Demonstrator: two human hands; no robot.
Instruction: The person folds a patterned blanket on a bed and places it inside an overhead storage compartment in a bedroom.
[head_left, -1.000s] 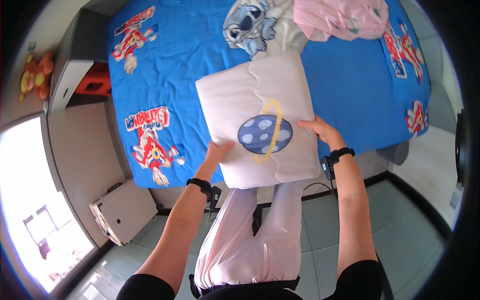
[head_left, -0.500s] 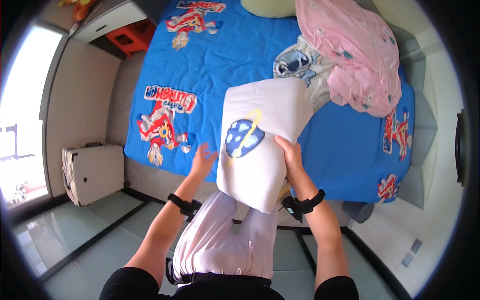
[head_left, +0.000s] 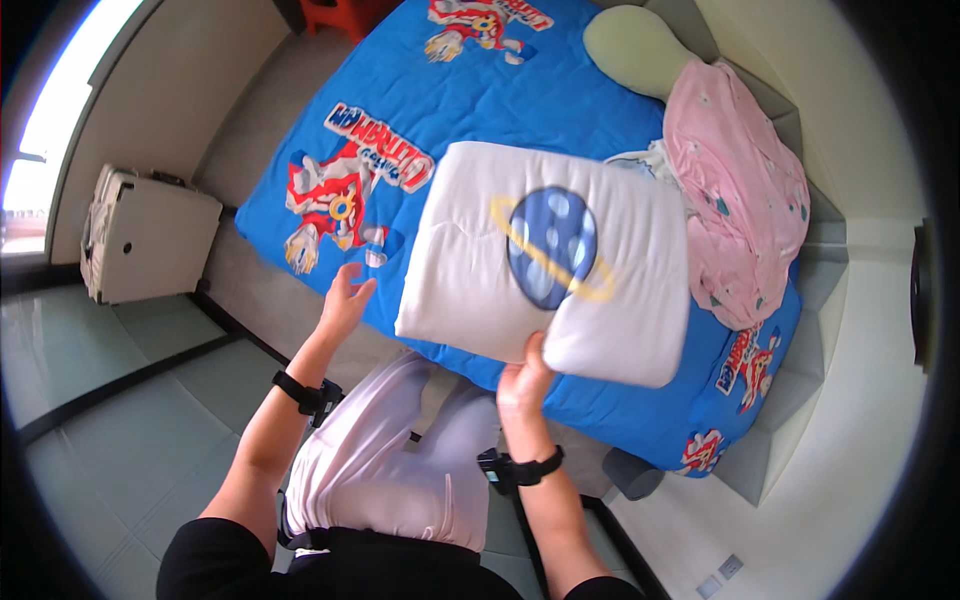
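A thick white pillow (head_left: 460, 260) with a blue ringed-planet print is held up over the near part of the bed. My right hand (head_left: 526, 385) grips its near edge, the thumb on top and the other fingers hidden beneath. Off the pillow's left side, my left hand (head_left: 346, 302) is open and touches nothing, its fingers spread. Below the pillow lies a blue bedspread (head_left: 330, 125) with red-and-white cartoon figures.
A crumpled pink blanket (head_left: 745, 180) lies at the bed's right, below a pale green pillow (head_left: 635, 50). A cream suitcase (head_left: 155, 240) stands on the left. A grey bin (head_left: 632, 474) sits by the bed's near right corner, and a red stool (head_left: 345, 15) is at the far left.
The pillow has turned from upright to lying broadside and now reaches further right. My right hand has shifted to its near edge. My left hand has moved left. The view has rotated.
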